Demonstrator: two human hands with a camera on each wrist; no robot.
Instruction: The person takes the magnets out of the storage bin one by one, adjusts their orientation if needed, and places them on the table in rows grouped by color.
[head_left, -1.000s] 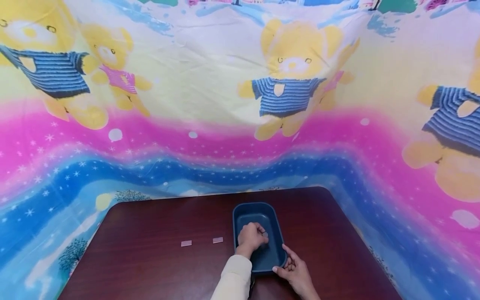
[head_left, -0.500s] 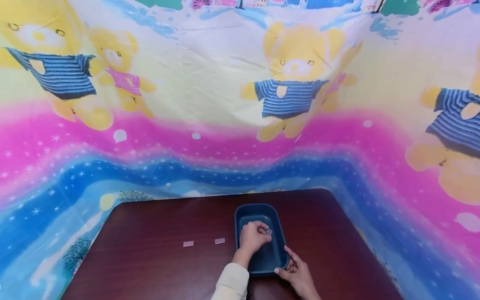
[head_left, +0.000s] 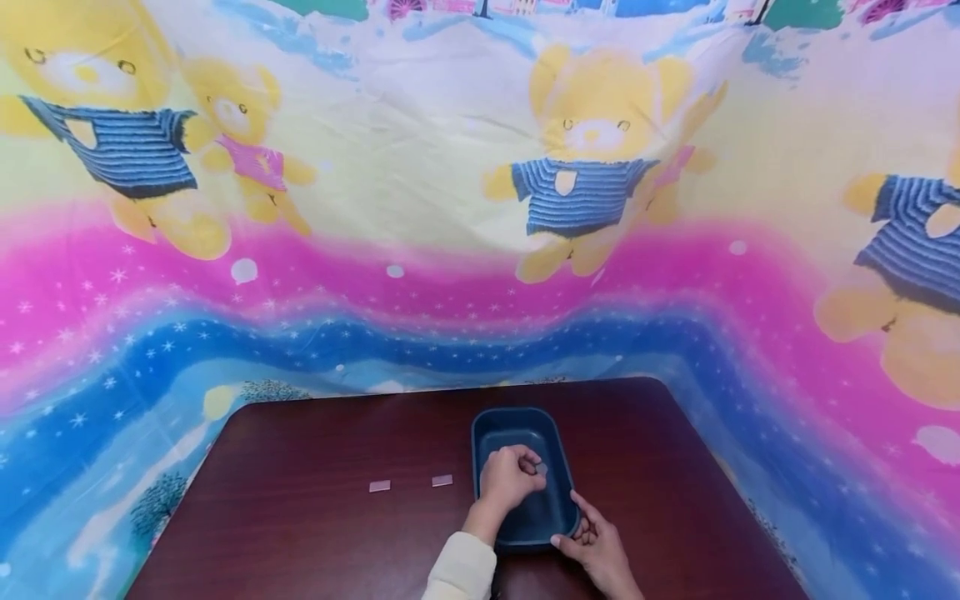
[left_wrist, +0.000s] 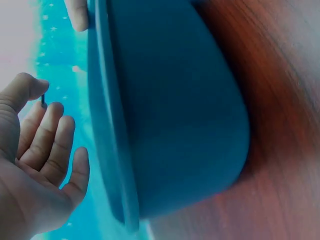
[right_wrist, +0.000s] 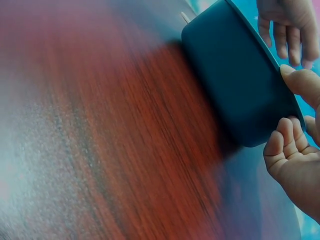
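Note:
My left hand [head_left: 510, 482] is over the inside of a dark blue rectangular tray [head_left: 555, 446]. Thumb and fingertip pinch a small thin grey piece [head_left: 542, 469], seen edge-on as a dark sliver [left_wrist: 43, 99] in the left wrist view; its exact kind is too small to tell. The other fingers are bent and spread. My right hand [head_left: 600, 554] holds the tray's near right corner, thumb at the rim and fingers curled against the outer wall, as the right wrist view also shows with this hand [right_wrist: 300, 165] on the tray [right_wrist: 235, 75].
Two small pinkish rectangular pieces [head_left: 442, 480] lie apart on the brown wooden table [head_left: 315, 533], left of the tray. A patterned curtain [head_left: 420, 208] with bears hangs behind the table and along its sides.
The head view has shifted slightly. My left hand stays over the tray, its fingers shifting a little around the thin grey piece. The right hand keeps its hold on the corner.

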